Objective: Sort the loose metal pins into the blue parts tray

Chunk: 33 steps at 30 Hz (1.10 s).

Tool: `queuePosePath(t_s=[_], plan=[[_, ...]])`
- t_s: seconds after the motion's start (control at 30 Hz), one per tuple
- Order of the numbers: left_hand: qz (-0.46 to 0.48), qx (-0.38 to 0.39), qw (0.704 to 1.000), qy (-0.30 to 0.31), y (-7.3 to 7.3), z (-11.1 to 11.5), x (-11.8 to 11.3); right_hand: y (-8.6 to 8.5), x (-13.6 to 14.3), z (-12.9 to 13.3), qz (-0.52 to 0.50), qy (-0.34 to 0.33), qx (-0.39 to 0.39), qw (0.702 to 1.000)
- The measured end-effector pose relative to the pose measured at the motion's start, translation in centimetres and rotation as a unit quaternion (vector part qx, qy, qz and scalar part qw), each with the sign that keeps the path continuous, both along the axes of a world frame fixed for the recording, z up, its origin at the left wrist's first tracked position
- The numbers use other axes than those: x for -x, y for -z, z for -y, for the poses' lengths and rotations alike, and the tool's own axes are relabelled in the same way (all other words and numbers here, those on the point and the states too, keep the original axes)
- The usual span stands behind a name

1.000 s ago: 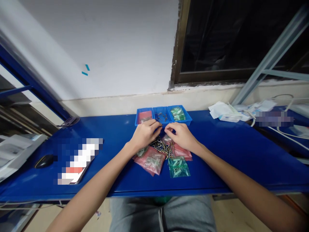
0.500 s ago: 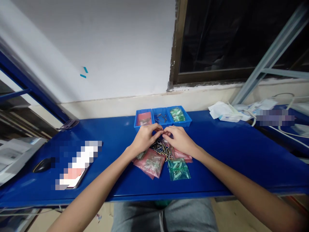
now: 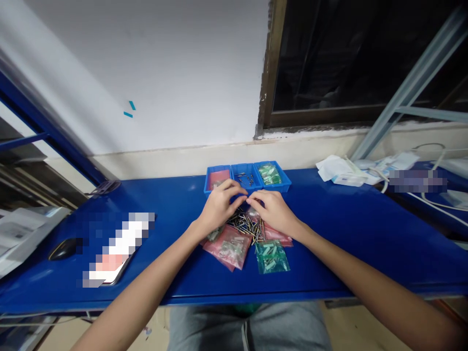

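My left hand (image 3: 224,204) and my right hand (image 3: 272,209) meet fingertip to fingertip above a loose pile of thin metal pins (image 3: 249,226). Both are closed in a pinch; whatever sits between the fingertips is too small to make out. Below my left hand lie pink plastic bags (image 3: 232,248) with small pale parts inside. Another pink bag (image 3: 280,235) is partly covered by my right hand. In front of the pile rests a green plastic bag (image 3: 271,257) holding pale pieces.
Behind my hands stand three joined blue bins: one with a pink bag (image 3: 219,176), one with several metal pins (image 3: 245,178), one with green bags (image 3: 269,174). A blurred-out flat device (image 3: 122,251) and a black mouse (image 3: 64,248) lie left. White papers (image 3: 340,169) and cables are right.
My left hand's fingers have lifted and spread slightly from the right hand's, with the thumb and fingertips still close. The pile and bags have stayed in place.
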<state>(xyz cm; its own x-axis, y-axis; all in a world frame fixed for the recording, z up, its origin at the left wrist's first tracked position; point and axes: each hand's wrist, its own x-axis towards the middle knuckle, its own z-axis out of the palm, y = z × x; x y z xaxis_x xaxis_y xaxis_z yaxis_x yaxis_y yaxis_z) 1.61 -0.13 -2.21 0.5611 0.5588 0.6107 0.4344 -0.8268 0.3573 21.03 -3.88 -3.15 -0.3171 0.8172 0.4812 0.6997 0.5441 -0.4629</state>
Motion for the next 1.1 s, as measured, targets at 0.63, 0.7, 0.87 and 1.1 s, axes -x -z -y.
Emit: queuePosePath(t_s=[0.63, 0.7, 0.87, 1.1], plan=[[0.088, 0.091, 0.992, 0.014, 0.6, 0.7, -1.1, -0.2, 0.1, -0.2, -0.096, -0.024, 0.049, 0.994], [0.107, 0.115, 0.988, 0.007, 0.6, 0.7, -1.2, -0.1, 0.1, 0.0, -0.099, -0.021, 0.041, 0.994], [0.069, 0.039, 0.997, -0.019, -0.4, -0.1, 0.1, -1.2, -1.0, -0.8, -0.006, 0.021, -0.055, 0.998], [-0.031, -0.058, 0.992, -0.105, -0.6, -2.0, 2.6, -3.7, -3.1, -5.6, 0.138, 0.098, -0.097, 0.981]])
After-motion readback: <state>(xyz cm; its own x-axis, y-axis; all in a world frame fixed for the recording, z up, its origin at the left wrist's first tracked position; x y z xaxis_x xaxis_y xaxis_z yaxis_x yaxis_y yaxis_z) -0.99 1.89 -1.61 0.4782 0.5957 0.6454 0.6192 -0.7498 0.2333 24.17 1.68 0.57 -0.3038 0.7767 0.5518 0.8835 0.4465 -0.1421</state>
